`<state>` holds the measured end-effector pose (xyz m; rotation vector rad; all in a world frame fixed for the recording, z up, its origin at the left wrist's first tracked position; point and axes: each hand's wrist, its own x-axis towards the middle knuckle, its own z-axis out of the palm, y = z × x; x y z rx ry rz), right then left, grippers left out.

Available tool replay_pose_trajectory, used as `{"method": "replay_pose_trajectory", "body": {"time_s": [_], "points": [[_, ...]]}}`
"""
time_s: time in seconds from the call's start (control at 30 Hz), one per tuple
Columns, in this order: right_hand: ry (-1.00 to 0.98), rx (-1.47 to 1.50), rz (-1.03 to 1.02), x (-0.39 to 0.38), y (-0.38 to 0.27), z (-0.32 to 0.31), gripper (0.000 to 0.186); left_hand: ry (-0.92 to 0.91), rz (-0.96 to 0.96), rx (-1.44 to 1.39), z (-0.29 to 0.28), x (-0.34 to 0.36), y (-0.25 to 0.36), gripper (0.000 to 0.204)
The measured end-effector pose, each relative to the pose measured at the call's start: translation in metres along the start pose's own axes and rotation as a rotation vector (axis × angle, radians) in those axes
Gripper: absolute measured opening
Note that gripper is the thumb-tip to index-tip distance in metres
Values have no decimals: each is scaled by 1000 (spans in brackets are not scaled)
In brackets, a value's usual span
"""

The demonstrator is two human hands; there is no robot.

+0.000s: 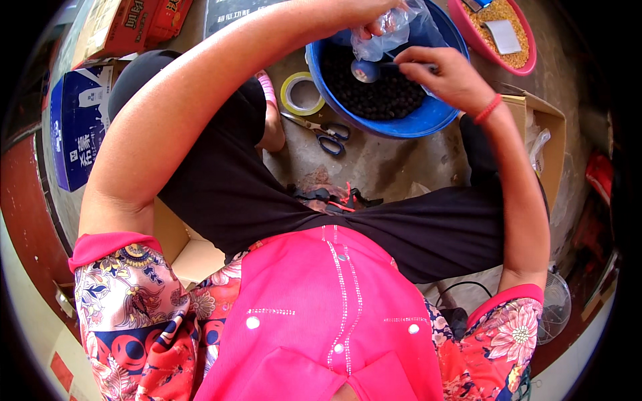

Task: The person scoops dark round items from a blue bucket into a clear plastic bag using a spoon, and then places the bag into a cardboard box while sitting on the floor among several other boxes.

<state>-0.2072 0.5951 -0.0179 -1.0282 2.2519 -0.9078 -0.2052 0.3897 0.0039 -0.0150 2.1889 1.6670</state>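
At upper centre of the frame, our left hand pinches a clear bag open above the blue basin of dark beans. Our right hand grips a spoon at the bag's mouth. We judge it best to keep the mouth wide and tip the spoon slowly. The spoon's handle hides under our fingers, and the bag's contents are unclear.

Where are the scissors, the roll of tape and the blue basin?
scissors [319, 131]: head view, on the blades just above the dark handles.
roll of tape [289, 100]: head view, on the left side of its yellowish ring.
blue basin [408, 125]: head view, on its near rim.
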Motion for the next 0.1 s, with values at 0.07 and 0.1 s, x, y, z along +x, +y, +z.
{"method": "replay_pose_trajectory", "body": {"time_s": [0.07, 0.1], "points": [[20, -291, -113, 2, 14, 17, 20, -17, 33, -17, 1, 3, -2, 27], [26, -395, -145, 2, 17, 24, 21, -11, 38, -16, 2, 3, -3, 27]]}}
